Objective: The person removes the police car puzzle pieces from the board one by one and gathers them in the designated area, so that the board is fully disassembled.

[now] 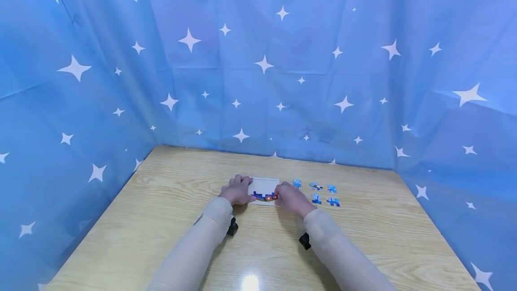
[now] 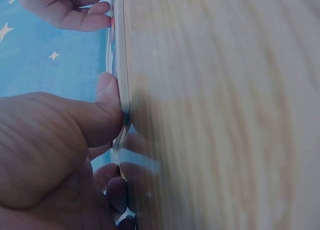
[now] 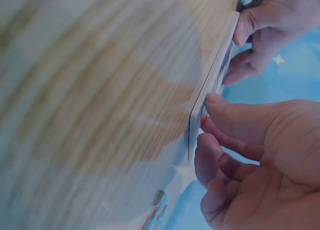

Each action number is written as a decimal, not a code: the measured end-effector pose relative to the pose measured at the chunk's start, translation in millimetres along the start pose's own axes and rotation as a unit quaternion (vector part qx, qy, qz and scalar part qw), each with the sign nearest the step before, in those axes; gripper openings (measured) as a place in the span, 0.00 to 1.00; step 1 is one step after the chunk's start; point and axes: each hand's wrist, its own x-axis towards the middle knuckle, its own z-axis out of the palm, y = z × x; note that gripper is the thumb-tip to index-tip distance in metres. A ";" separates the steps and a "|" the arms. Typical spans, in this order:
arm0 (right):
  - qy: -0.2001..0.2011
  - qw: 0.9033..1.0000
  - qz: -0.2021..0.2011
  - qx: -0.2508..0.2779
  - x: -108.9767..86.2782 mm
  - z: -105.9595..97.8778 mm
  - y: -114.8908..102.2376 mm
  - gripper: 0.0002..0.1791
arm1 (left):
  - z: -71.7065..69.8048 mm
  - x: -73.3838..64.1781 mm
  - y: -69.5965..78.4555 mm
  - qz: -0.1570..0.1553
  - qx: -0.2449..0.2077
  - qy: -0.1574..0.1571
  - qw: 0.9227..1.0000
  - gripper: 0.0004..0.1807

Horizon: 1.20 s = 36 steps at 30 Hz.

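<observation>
Board: white, flat on the desk [image 1: 258, 246], between both hands [image 1: 264, 186].
Picture strip: blue and orange puzzle pieces [image 1: 264, 197] along the board's near side.
Left hand [image 1: 237, 191]: partly spread, gripping the board's left side — thumb at the near corner.
Right hand [image 1: 291, 197]: fingers curled, touching the strip's orange end — whether pinching, I cannot tell.
Loose pieces [image 1: 333, 202]: five, right of that hand.
Backdrop: starry blue curtain [image 1: 258, 89].

- Creased blue curtain [image 1: 250, 89], printed with white four-pointed stars [image 1: 264, 64], across the top and both sides of the frame
- Pale wood-grain bench [image 1: 161, 192], lower centre
- Bright light reflection [image 1: 250, 283], bottom centre
</observation>
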 end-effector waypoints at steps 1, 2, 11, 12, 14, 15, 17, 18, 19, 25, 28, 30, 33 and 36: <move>-0.002 1.000 0.001 0.000 -0.1 -0.2 -0.8 0.07 | 0.2 0.1 -0.1 -0.001 0.000 0.002 1.000 0.37; -0.002 1.000 0.003 0.001 0.2 -0.2 -1.1 0.07 | 0.0 -0.1 0.1 -0.001 -0.001 0.004 1.000 0.37; 0.014 0.998 -0.004 0.054 -0.1 0.9 1.7 0.08 | -2.1 -3.5 0.3 0.000 -0.008 0.001 1.000 0.38; 0.015 0.998 -0.003 0.060 -0.3 0.9 2.1 0.08 | -2.6 -4.0 0.6 0.000 -0.009 0.000 1.000 0.38; 0.019 0.997 0.000 0.076 -0.3 0.9 3.0 0.08 | -3.3 -4.8 1.3 0.000 -0.010 -0.001 1.000 0.37; 0.019 0.996 0.002 0.082 -0.3 0.7 3.3 0.08 | -3.8 -5.4 1.8 -0.001 -0.009 -0.002 1.000 0.37; 0.018 0.995 0.007 0.093 0.1 0.9 4.2 0.08 | -5.2 -7.2 3.1 -0.002 -0.006 -0.007 1.000 0.37; 0.017 0.995 0.010 0.098 0.5 1.1 4.6 0.08 | -5.9 -8.1 3.7 -0.002 -0.004 -0.009 1.000 0.37; 0.017 0.995 0.013 0.103 1.0 1.1 5.1 0.09 | -6.8 -9.2 4.5 -0.002 -0.004 -0.009 1.000 0.37; 0.010 0.994 0.027 0.103 3.0 0.2 8.0 0.08 | -6.4 -8.1 6.1 -0.003 0.001 -0.009 1.000 0.38; 0.008 0.994 0.027 0.101 3.4 -0.5 9.3 0.08 | -5.9 -6.0 6.2 -0.002 -0.001 -0.012 1.000 0.38; 0.006 0.995 0.026 0.100 3.6 -0.1 10.4 0.07 | -6.5 -5.5 6.2 0.000 -0.001 -0.015 1.000 0.38; 0.002 0.995 0.020 0.094 3.7 1.6 11.0 0.07 | -9.2 -5.3 6.3 -0.004 -0.002 -0.029 1.000 0.38; 0.000 0.995 0.016 0.094 4.2 3.1 10.6 0.07 | -16.1 -9.3 8.5 -0.008 -0.011 -0.037 0.999 0.38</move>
